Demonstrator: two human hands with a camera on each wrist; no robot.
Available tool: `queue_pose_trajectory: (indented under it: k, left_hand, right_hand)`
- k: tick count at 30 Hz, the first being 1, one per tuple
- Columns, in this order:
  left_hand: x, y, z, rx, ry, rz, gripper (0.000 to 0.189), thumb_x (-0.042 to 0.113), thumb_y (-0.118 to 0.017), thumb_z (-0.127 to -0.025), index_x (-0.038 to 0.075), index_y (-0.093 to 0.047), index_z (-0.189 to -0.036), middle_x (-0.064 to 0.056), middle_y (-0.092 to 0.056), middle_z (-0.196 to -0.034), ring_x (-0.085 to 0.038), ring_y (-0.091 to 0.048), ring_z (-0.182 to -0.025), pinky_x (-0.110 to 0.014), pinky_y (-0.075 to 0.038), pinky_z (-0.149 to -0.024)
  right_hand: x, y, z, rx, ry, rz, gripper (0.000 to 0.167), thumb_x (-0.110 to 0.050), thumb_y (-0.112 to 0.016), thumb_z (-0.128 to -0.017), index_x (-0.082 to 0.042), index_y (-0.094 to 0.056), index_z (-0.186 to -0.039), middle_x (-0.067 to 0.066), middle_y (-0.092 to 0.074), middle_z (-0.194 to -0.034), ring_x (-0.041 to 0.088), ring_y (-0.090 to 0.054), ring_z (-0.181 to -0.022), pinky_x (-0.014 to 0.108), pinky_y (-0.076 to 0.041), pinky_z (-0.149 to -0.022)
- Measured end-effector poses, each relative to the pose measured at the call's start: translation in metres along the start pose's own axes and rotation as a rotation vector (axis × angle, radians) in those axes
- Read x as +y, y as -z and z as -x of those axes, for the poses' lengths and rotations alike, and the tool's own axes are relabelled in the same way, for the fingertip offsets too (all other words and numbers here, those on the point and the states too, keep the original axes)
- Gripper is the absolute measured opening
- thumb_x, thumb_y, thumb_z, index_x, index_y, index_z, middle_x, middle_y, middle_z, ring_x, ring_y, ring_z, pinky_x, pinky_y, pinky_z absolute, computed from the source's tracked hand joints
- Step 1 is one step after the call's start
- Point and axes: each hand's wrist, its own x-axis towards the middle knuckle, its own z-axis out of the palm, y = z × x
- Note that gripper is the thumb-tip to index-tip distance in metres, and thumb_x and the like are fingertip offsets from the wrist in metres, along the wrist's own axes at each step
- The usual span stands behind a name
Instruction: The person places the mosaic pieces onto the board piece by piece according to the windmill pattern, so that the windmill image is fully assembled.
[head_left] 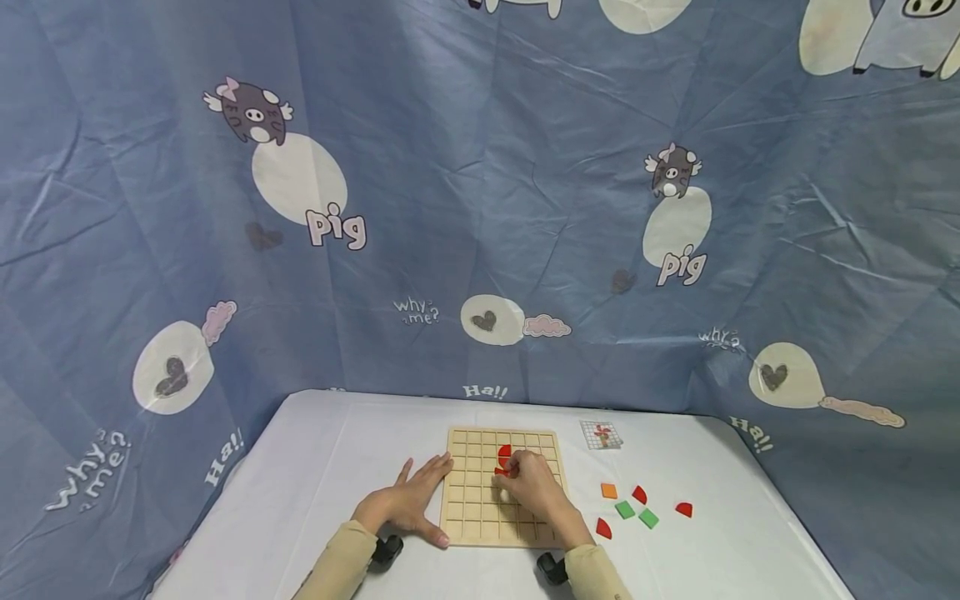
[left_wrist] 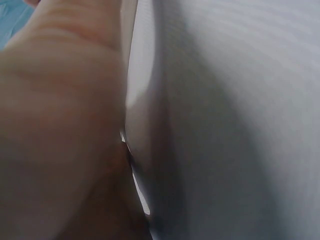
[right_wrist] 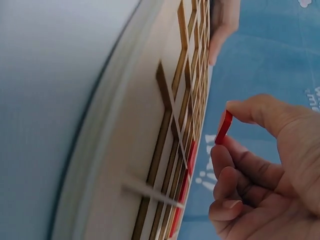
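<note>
Backdrop: blue cloth, creased, printed with pigs, pale ovals, "pig", "why me?", "Ha!!".
Table: white cover, meets backdrop at far edge.
Board: pale wooden grid, flat on table, between the hands.
Left hand: palm-down, fingers straight and spread; fingertips touch board's left edge, thumb beside its near left corner. Left wrist view: mostly blurred wrist and white cloth.
Right hand: over the board, thumb and index finger pinching a small red piece; other fingers curled below in right wrist view.
Held piece: red, thin, raised clear of the board; in head view it sits just on the near side of the placed reds.
Placed reds: upper red, quarter-round, in a grid cell; lower red right below it, partly hidden by right hand.
Card: small, on table past board's far right corner, grid with red flower picture.
Loose pieces: right of board, apart from one another: orange square, green squares, three red quarters.
Sleeves: tan, both arms.
Wrist gear: black, left unit, right unit.
</note>
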Motion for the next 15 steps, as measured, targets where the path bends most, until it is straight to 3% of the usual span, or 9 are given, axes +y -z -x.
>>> queue_pose_trajectory:
  k: [7, 15]
  left_hand:
    - [-0.003, -0.001, 0.000, -0.003, 0.000, 0.008, 0.130, 0.066, -0.080, -0.060, 0.006, -0.014, -0.154, -0.012, -0.008, -0.163, -0.033, -0.010, -0.150, -0.063, 0.004, -0.119]
    - [-0.003, -0.002, -0.001, -0.003, 0.007, -0.004, 0.130, 0.066, -0.079, -0.060, 0.006, -0.013, -0.154, -0.012, -0.007, -0.164, -0.032, -0.009, -0.151, -0.062, 0.004, -0.119]
  right_hand:
    - [-0.006, -0.009, -0.003, 0.000, 0.022, -0.001, 0.022, -0.021, -0.077, -0.082, -0.005, -0.063, -0.083, -0.003, -0.057, -0.072, 0.004, -0.049, -0.062, 0.017, -0.044, -0.051]
    - [-0.009, -0.019, -0.006, -0.039, -0.024, -0.007, 0.018, -0.017, -0.075, -0.082, -0.009, -0.060, -0.076, -0.005, -0.055, -0.067, 0.003, -0.048, -0.054, 0.018, -0.042, -0.046]
